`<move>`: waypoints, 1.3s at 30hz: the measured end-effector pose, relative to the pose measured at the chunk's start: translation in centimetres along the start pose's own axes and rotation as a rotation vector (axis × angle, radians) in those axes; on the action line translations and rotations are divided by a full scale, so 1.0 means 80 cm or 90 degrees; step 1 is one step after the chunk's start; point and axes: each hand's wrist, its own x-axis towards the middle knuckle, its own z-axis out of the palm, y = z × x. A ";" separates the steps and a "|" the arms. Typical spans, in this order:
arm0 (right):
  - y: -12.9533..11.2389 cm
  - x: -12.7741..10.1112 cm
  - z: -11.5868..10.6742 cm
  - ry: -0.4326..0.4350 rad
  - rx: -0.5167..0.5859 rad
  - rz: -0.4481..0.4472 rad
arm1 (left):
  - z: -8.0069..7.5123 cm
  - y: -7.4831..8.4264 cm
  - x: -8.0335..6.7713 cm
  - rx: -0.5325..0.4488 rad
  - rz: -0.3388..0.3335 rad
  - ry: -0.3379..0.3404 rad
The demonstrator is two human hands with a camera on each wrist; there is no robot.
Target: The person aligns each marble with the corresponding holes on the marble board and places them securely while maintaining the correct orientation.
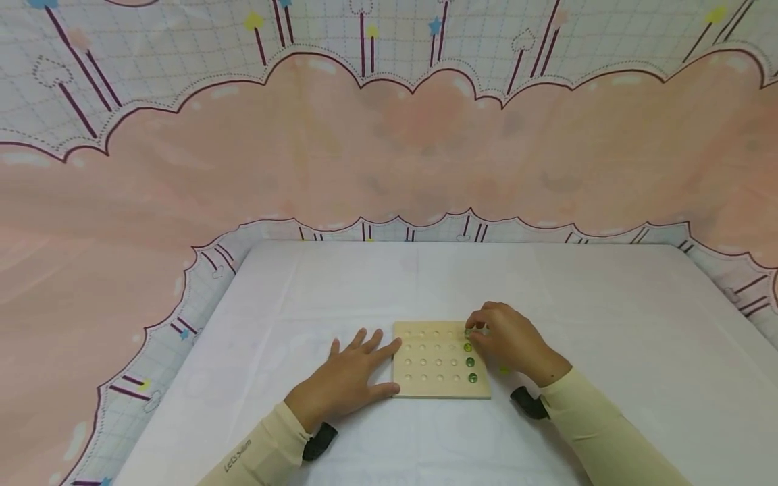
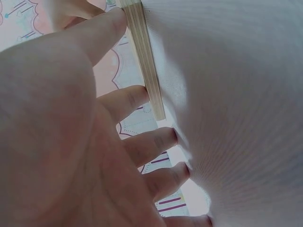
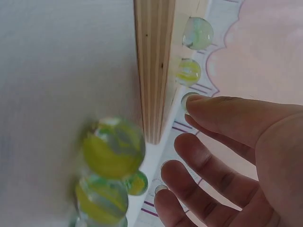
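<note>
A square wooden board [image 1: 434, 364] with rows of round holes lies on the white table. Green-yellow marbles [image 1: 470, 362] fill its right-hand column. My right hand [image 1: 477, 332] hovers over the board's far right corner, one fingertip [image 3: 199, 105] touching the farthest marble [image 3: 188, 98] seated there; its other fingers are spread apart. My left hand [image 1: 379, 364] lies flat on the cloth, thumb and forefinger against the board's left edge [image 2: 144, 56]. Loose marbles [image 3: 113, 147] lie on the table just right of the board [image 3: 154, 71].
The white tablecloth [image 1: 608, 324] covers the table, with a pink cloud-patterned backdrop [image 1: 389, 155] behind and around it. A small loose marble [image 1: 504, 370] shows by my right wrist. Both forearms wear pale sleeves with black wrist straps.
</note>
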 end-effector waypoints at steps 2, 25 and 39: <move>0.000 0.000 0.001 -0.001 0.003 -0.007 | 0.001 0.000 0.001 0.000 0.000 0.000; -0.002 0.005 0.002 -0.017 -0.002 0.000 | -0.005 0.000 0.002 -0.002 0.008 0.001; -0.003 0.002 -0.005 -0.013 -0.014 0.027 | -0.005 0.001 0.001 -0.003 0.006 0.001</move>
